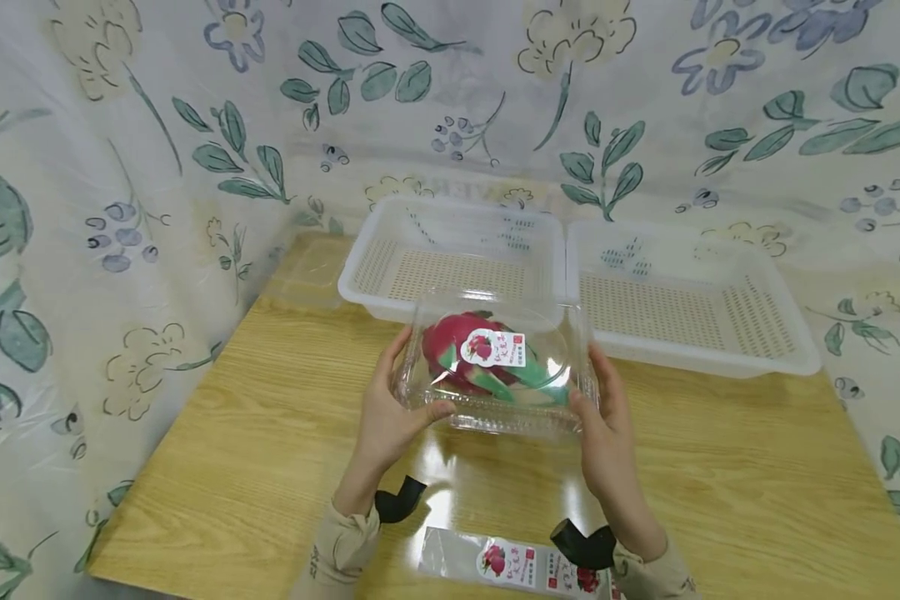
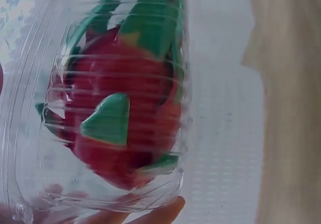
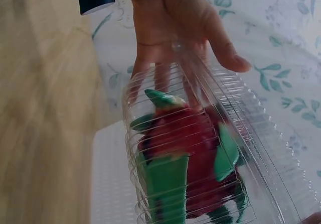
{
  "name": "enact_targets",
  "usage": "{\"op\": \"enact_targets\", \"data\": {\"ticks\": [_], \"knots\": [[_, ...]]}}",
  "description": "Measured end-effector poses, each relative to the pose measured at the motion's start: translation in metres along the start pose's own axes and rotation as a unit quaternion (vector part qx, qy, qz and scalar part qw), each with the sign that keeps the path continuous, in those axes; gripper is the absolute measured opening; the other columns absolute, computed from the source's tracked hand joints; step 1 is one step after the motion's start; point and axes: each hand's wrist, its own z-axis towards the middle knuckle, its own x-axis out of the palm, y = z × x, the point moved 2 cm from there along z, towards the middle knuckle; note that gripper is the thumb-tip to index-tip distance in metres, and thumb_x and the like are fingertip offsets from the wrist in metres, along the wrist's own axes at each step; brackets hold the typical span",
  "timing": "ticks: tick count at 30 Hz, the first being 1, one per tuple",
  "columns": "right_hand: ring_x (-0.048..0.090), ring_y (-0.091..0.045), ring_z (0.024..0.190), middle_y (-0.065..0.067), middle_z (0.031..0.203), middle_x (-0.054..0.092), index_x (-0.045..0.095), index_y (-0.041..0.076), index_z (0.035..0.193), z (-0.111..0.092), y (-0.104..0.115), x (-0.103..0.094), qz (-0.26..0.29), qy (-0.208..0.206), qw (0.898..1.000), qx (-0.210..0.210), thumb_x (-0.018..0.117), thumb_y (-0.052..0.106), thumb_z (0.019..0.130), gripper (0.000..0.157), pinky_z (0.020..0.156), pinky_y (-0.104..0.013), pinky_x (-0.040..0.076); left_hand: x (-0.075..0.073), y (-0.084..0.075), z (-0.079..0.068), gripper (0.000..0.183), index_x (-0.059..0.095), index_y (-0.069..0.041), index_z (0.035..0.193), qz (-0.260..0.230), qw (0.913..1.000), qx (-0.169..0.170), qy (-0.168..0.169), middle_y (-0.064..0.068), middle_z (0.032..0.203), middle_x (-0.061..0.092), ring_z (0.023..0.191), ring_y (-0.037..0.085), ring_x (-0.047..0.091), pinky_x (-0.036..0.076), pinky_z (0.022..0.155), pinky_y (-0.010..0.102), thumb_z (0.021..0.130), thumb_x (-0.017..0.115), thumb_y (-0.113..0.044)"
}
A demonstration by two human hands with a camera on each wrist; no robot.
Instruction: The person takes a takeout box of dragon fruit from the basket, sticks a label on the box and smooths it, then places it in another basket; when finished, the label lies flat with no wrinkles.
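Observation:
Both hands hold a clear plastic clamshell box [image 1: 547,329] above the wooden table. At its left end my left hand [image 1: 392,421] grips the side, thumb on the front rim. My right hand [image 1: 606,421] grips the right end, thumb at the front corner. Inside lies a red dragon fruit [image 2: 125,73] with green leaf tips, seen through the ribbed wall. A printed dragon fruit label [image 1: 495,347] is on the lid. In the left wrist view, fingertips [image 2: 168,214] curl under the near end. The right wrist view has the left hand's fingers behind the box's far end.
Two white perforated baskets [image 1: 348,279] [image 1: 802,350] stand side by side at the back. A clear plastic piece [image 1: 307,267] lies at the back left corner. Near the front edge is a strip of printed labels [image 1: 513,565]. Floral curtain [image 1: 450,100] hangs behind the table.

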Motion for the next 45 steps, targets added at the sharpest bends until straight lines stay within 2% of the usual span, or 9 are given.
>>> {"op": "enact_targets", "data": {"ticks": [5, 12, 23, 25, 27, 31, 39, 41, 45], "knots": [[0.024, -0.022, 0.145, 0.000, 0.163, 0.015, 0.021, 0.014, 0.154, 0.022, 0.006, 0.006, 0.013, -0.010, 1.000, 0.012, 0.036, 0.003, 0.100, 0.058, 0.088, -0.013, 0.049, -0.001, -0.004, 0.023, 0.115, 0.037, -0.019, 0.149, -0.033, 0.9991, 0.008, -0.026, 0.015, 0.150, 0.042, 0.137, 0.036, 0.042, 0.039, 0.108, 0.056, 0.053, 0.081, -0.064], [0.021, -0.016, 0.147, -0.001, 0.163, 0.016, 0.023, 0.013, 0.154, 0.052, 0.016, 0.013, 0.013, -0.017, 1.000, 0.001, 0.037, 0.003, 0.099, 0.057, 0.115, -0.043, 0.030, -0.002, -0.006, 0.052, 0.117, 0.040, -0.013, 0.147, -0.044, 0.9968, 0.015, -0.064, 0.010, 0.152, 0.040, 0.140, 0.030, 0.037, 0.033, 0.115, 0.049, 0.050, 0.078, -0.067], [0.011, -0.013, 0.151, -0.003, 0.162, 0.019, 0.025, 0.008, 0.152, 0.100, 0.025, 0.032, 0.022, -0.010, 0.999, -0.024, 0.040, 0.004, 0.098, 0.057, 0.120, -0.037, 0.023, -0.010, 0.000, 0.092, 0.115, 0.041, -0.011, 0.146, -0.122, 0.9882, 0.014, -0.091, 0.002, 0.154, 0.038, 0.140, 0.026, 0.042, 0.051, 0.100, 0.033, 0.050, 0.082, -0.060], [0.019, -0.013, 0.148, -0.002, 0.162, 0.020, 0.025, 0.009, 0.152, 0.107, 0.024, 0.036, 0.015, -0.013, 1.000, -0.021, 0.040, 0.005, 0.098, 0.057, 0.114, -0.034, 0.033, -0.011, 0.003, 0.098, 0.116, 0.042, -0.011, 0.146, -0.132, 0.9858, 0.009, -0.103, 0.002, 0.154, 0.038, 0.139, 0.025, 0.042, 0.048, 0.103, 0.035, 0.049, 0.083, -0.059], [0.050, -0.010, 0.123, 0.000, 0.162, 0.020, 0.026, 0.012, 0.153, 0.113, 0.023, 0.038, 0.008, -0.014, 1.000, -0.015, 0.040, 0.007, 0.099, 0.056, 0.094, -0.026, 0.048, -0.010, 0.007, 0.103, 0.116, 0.043, -0.010, 0.145, -0.146, 0.9824, 0.008, -0.117, 0.004, 0.154, 0.039, 0.139, 0.027, 0.042, 0.044, 0.108, 0.042, 0.047, 0.084, -0.058], [0.048, 0.000, 0.072, 0.004, 0.162, 0.020, 0.026, 0.017, 0.153, 0.122, 0.020, 0.042, 0.007, -0.016, 1.000, 0.005, 0.040, 0.010, 0.099, 0.056, 0.055, -0.018, 0.046, -0.005, 0.016, 0.114, 0.113, 0.047, -0.007, 0.142, -0.162, 0.9736, 0.017, -0.160, 0.009, 0.149, 0.044, 0.136, 0.030, 0.045, 0.047, 0.105, 0.046, 0.047, 0.084, -0.057], [0.036, -0.003, 0.049, 0.004, 0.162, 0.021, 0.027, 0.015, 0.151, 0.137, 0.015, 0.053, 0.047, -0.033, 0.997, 0.045, 0.040, 0.010, 0.098, 0.055, 0.049, -0.021, 0.047, 0.002, 0.026, 0.125, 0.109, 0.043, -0.007, 0.140, -0.067, 0.9669, 0.050, -0.241, 0.011, 0.142, 0.045, 0.128, 0.029, 0.048, 0.047, 0.099, 0.045, 0.055, 0.076, -0.067], [0.025, -0.008, 0.041, 0.005, 0.162, 0.021, 0.027, 0.017, 0.151, 0.140, 0.014, 0.056, 0.054, -0.033, 0.996, 0.055, 0.040, 0.010, 0.099, 0.055, 0.049, -0.021, 0.046, 0.003, 0.030, 0.124, 0.108, 0.040, -0.008, 0.142, -0.022, 0.9681, 0.044, -0.245, 0.011, 0.144, 0.043, 0.129, 0.029, 0.045, 0.043, 0.102, 0.045, 0.058, 0.074, -0.069], [0.030, -0.005, 0.048, 0.005, 0.161, 0.020, 0.027, 0.017, 0.151, 0.147, 0.011, 0.060, 0.061, -0.038, 0.995, 0.065, 0.039, 0.011, 0.100, 0.053, 0.048, -0.022, 0.045, 0.002, 0.038, 0.121, 0.093, 0.038, -0.008, 0.144, 0.108, 0.9618, 0.039, -0.248, 0.015, 0.145, 0.043, 0.133, 0.033, 0.039, 0.033, 0.112, 0.048, 0.076, 0.069, -0.062]]}}
